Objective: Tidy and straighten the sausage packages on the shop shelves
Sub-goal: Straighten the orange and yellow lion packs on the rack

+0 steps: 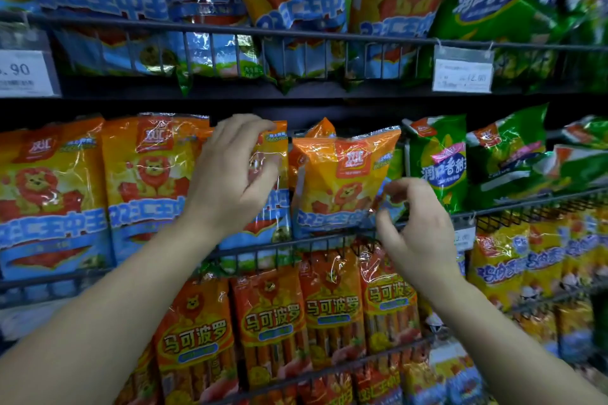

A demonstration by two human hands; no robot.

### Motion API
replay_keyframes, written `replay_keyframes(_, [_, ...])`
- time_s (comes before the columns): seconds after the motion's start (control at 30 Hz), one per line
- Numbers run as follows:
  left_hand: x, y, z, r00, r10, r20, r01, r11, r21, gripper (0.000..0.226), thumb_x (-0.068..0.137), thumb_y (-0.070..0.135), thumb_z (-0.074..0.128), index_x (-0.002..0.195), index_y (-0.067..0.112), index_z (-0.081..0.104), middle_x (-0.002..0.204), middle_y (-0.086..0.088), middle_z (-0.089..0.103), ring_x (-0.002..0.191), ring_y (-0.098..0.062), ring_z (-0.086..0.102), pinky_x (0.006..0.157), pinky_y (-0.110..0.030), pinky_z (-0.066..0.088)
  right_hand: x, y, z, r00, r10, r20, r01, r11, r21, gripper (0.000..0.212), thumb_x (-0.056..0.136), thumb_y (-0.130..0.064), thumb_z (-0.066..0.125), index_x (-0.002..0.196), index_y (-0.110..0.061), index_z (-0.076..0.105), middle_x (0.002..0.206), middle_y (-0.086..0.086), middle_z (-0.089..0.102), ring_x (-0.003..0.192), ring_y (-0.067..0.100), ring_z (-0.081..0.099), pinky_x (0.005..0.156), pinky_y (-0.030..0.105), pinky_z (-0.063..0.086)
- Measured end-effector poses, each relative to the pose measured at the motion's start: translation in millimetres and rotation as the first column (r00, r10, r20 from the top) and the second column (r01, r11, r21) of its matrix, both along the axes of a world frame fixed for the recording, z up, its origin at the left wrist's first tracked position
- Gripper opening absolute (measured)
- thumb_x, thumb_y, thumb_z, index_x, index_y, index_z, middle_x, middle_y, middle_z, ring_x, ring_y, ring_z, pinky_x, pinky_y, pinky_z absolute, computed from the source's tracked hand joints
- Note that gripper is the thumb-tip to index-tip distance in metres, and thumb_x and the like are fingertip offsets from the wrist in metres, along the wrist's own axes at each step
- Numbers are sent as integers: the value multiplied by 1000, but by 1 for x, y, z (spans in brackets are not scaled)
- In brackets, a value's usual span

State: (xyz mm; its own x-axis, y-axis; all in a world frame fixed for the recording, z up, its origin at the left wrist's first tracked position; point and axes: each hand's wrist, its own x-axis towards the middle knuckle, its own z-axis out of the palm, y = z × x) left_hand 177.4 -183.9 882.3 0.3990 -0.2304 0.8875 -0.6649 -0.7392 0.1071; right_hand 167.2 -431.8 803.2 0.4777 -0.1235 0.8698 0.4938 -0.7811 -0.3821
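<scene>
Middle shelf, centre of the frame. The left hand (230,174) is curled over the top of an upright orange package (274,148). Its fingers are hooked over the upper seal, so that pack is taken as grasped. The right hand (418,230) is set at the lower right corner of the tilted orange package (339,181), with thumb and forefinger drawn together on the blue corner. A pinch is judged, though the contact itself is partly hidden by the fingers.

The tilted orange package is found just right of centre, behind the wire rail (513,205), between the upright orange package and the green packages (437,164). Its top edge is slanted and crumpled, and a second orange corner is seen poking up behind it.

Step in hand, as judged: one crooked pack is being squared into the orange row — the shelf is only partly tidied, since the green packs at the right of the frame are also seen leaning.

Next move, as judged: the pinched corner needs to be turned and eased down so the base is seated behind the rail, the face brought flush with its neighbour, and the neighbour steadied meanwhile. The glossy film is likely to slip, so a firm pinch is called for.
</scene>
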Motion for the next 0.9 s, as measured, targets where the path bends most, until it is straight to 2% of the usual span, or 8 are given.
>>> replay_keyframes(0.07, [-9,-14,-3,988,-98,-118,95,995,-30,44,87,44,51,124,20,55,108,12,55,99,0,51,84,-11,37,12,-14,12,999,9,-45,-11,999,-32,32,87,-12,66,117,-8,55,105,0,56,100,20,56,80,30,45])
replay_keyframes(0.17, [-19,-35,-8,954,-94,-284,80,995,-63,21,86,50,65,95,39,50,92,23,55,87,13,53,69,-2,36,30,-30,29,989,73,-131,-88,990,-106,46,87,-14,68,130,-9,51,124,6,58,116,24,53,92,33,43])
replay_keyframes(0.23, [-22,-49,-11,923,-88,-376,51,993,-106,34,74,58,70,92,44,45,95,28,53,87,22,50,69,1,37,41,-36,39,972,130,-196,-162,974,-157,53,88,-19,68,136,-14,47,133,5,56,124,24,49,98,37,43])
replay_keyframes(0.33, [-19,-67,-17,891,-97,-443,-8,974,-228,50,64,54,78,101,43,46,98,31,53,82,30,48,66,5,37,57,-40,49,922,238,-306,-313,923,-223,53,87,-27,68,135,-20,48,130,3,59,119,23,55,92,38,48])
replay_keyframes(0.47, [-12,-78,-23,896,-79,-437,-91,931,-354,59,64,53,81,111,26,56,97,18,67,82,16,60,65,-4,44,71,-38,57,893,268,-362,-381,879,-286,47,85,-33,70,128,-28,52,120,2,64,106,24,61,82,40,51])
replay_keyframes(0.6, [-9,-79,-22,911,-57,-409,-127,904,-408,64,60,58,75,110,21,61,96,14,71,85,4,66,69,-11,49,83,-35,56,880,301,-368,-417,861,-291,50,88,-32,67,135,-24,51,122,8,57,109,27,57,78,29,41])
replay_keyframes(0.77, [-5,-75,-21,928,32,-370,-200,883,-424,39,74,44,78,105,26,61,94,22,66,82,14,58,68,-8,43,93,-36,51,870,382,-312,-443,883,-154,44,89,-34,69,128,-18,56,114,7,60,105,25,58,79,28,40])
replay_keyframes(0.9, [-2,-76,-18,923,86,-375,-248,879,-408,26,79,41,76,93,33,57,87,24,63,78,12,57,64,-11,43,92,-43,51,856,482,-186,-461,875,145,35,91,-34,69,120,-19,57,104,-5,65,98,17,63,84,36,52])
